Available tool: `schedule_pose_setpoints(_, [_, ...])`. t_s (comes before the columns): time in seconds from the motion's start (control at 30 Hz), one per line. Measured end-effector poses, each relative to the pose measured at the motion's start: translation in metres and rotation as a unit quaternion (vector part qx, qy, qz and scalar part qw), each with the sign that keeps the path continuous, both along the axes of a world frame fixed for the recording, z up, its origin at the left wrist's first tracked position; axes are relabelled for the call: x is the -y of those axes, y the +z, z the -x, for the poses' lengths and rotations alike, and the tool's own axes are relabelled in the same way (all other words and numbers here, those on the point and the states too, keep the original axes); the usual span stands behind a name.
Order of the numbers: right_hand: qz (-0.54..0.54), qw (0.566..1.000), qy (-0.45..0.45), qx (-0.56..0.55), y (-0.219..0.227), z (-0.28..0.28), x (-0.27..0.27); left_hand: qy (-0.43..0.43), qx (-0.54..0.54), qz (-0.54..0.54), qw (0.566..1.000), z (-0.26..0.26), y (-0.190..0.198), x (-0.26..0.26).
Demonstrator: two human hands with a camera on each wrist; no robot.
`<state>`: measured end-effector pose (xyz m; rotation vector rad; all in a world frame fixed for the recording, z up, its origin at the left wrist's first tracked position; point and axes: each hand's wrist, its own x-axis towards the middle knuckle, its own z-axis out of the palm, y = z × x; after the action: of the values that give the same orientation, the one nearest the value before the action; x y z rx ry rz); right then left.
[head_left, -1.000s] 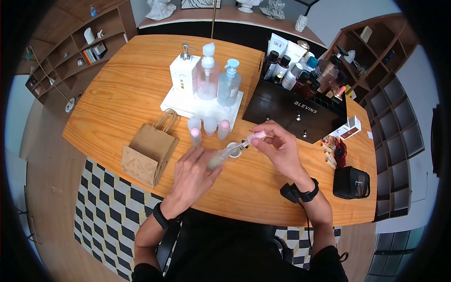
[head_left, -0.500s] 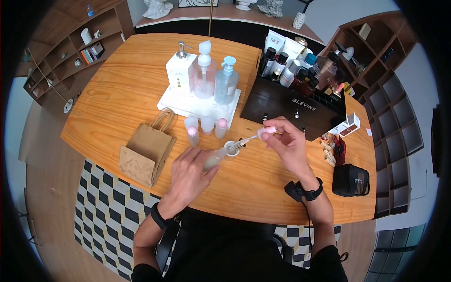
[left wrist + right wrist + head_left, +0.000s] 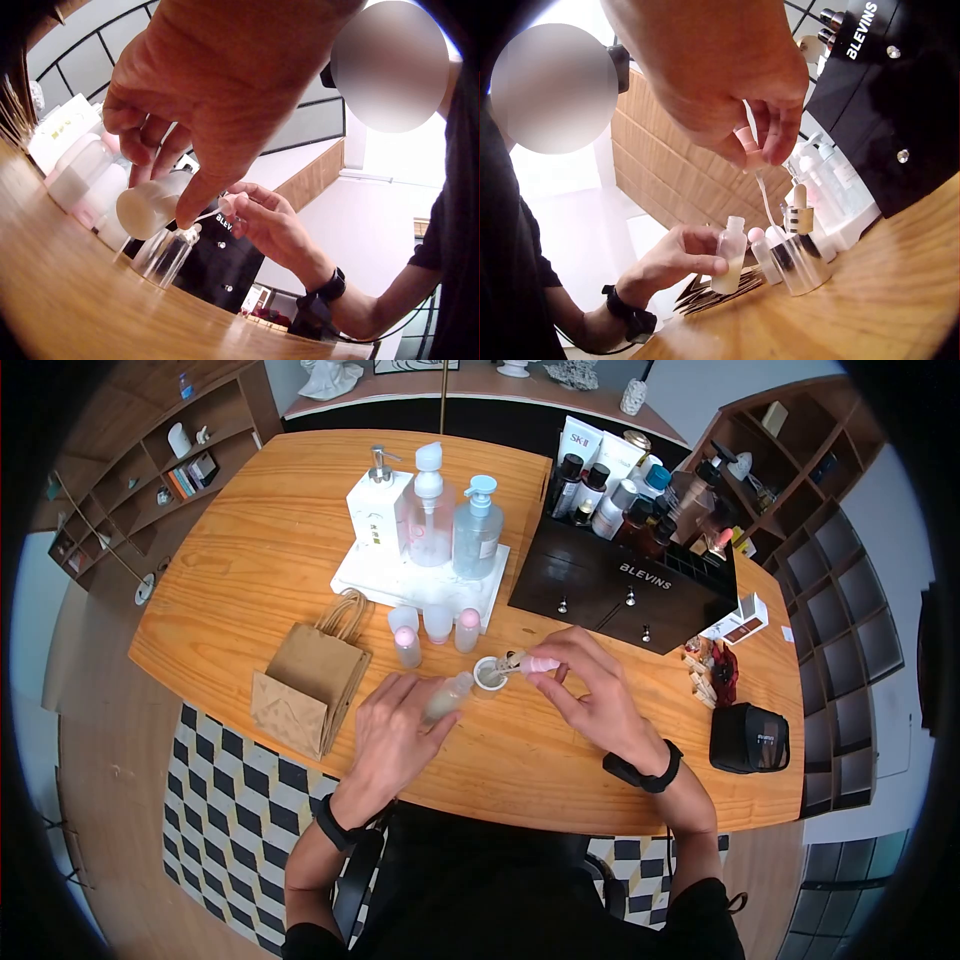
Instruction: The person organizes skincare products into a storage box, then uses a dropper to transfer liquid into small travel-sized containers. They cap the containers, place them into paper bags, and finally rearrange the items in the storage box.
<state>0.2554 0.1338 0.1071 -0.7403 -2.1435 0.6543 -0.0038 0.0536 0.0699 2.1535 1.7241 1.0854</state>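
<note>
My left hand [image 3: 395, 720] grips a small frosted bottle [image 3: 730, 262], tilted in the head view; its neck is uncapped and pale liquid sits inside. Between thumb and fingers, my right hand [image 3: 600, 690] pinches a pink cap [image 3: 750, 150] with a thin clear tube [image 3: 765, 196] hanging from it. The tube's lower end overlaps a clear cup [image 3: 806, 281] on the table, which shows as a round rim in the head view. A dropper top [image 3: 800, 214] with a white bulb and shiny collar shows right at that cup.
Behind the hands stand several small bottles [image 3: 467, 632], some pink-capped. Pump bottles [image 3: 478, 540] stand on a white tray [image 3: 350, 582]. A paper bag [image 3: 310, 680] lies left. A black cosmetics box [image 3: 590, 605] occupies the back right, with a black pouch [image 3: 748, 738] near the right edge.
The cap and its tube have come away from the bottle's neck and moved over to the cup's rim. My left hand keeps its grip on the bottle.
</note>
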Motion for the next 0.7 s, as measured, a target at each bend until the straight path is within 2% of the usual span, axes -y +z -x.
schedule_pose_setpoints(0.7, [-0.026, 0.999, 0.017, 0.026, -0.0047, 0.0046, 0.0031, 0.003, -0.010, 0.004, 1.000, 0.0022, 0.0042, -0.0010])
